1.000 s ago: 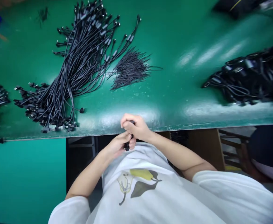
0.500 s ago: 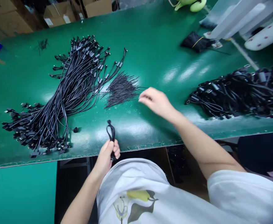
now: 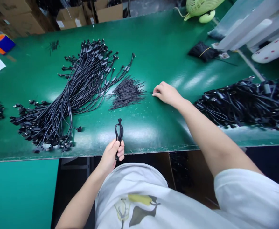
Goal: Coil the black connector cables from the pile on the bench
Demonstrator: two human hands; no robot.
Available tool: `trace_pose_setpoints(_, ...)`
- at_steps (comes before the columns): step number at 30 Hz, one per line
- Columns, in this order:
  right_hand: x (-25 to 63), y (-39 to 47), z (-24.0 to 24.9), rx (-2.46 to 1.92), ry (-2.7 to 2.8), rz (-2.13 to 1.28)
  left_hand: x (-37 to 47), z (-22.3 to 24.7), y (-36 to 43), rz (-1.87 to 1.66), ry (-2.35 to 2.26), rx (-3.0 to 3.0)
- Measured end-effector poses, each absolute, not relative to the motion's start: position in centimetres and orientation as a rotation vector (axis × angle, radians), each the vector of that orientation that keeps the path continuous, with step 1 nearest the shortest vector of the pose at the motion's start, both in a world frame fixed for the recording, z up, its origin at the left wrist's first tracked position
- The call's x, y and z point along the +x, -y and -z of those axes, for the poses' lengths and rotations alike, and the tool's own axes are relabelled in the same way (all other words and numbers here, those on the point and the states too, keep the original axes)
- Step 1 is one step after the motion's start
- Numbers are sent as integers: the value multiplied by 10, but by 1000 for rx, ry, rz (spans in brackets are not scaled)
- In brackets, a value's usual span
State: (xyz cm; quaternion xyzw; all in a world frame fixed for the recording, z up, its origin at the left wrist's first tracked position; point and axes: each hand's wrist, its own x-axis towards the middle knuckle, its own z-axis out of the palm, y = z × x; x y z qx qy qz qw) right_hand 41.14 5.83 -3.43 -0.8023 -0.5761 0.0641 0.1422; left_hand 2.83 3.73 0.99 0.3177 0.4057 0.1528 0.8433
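Note:
My left hand is closed around a folded black cable at the table's front edge; its loop and one plug stick up above the fingers. To the right of a pile of short black twist ties, my right hand pinches the end of one thin black tie, whose other end reaches the pile. Left of the ties lies a large bunch of loose black cables with plugs at both ends.
Bundled black cables are heaped on the right of the green table. A black bundle with a yellow band lies behind them. An orange and blue object stands at the far left. Cardboard boxes stand beyond the table.
My right hand has drawn slightly away from the tie pile, with a thin tie now visible at its fingertips. My left hand still holds the folded cable. The whole view has shifted slightly.

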Motion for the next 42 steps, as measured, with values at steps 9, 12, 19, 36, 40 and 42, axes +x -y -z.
trace_pose_setpoints(9, 426, -64, 35, -2276, 1677, -170, 19, -12, -35, -361, -854, 728)
trace_pose_setpoints(12, 427, -65, 35, -2323, 1737, -304, 19, -12, -33, -370, -827, 763)
trace_pose_setpoints(19, 387, -28, 29, -2256, 1507, -247, 19, -15, -35, -390, -776, 770)
trace_pose_setpoints(36, 196, 29, -5, -1467, 2066, -145, 32, -1, -33, -496, -759, 1000)
trace_pose_setpoints(40, 198, 12, -14, -1200, 2395, 462, 30, 2, -37, -496, -865, 1185)
trace_pose_setpoints(42, 202, 3, -20, -1000, 2515, 583, 29, 2, -40, -448, -876, 1199)
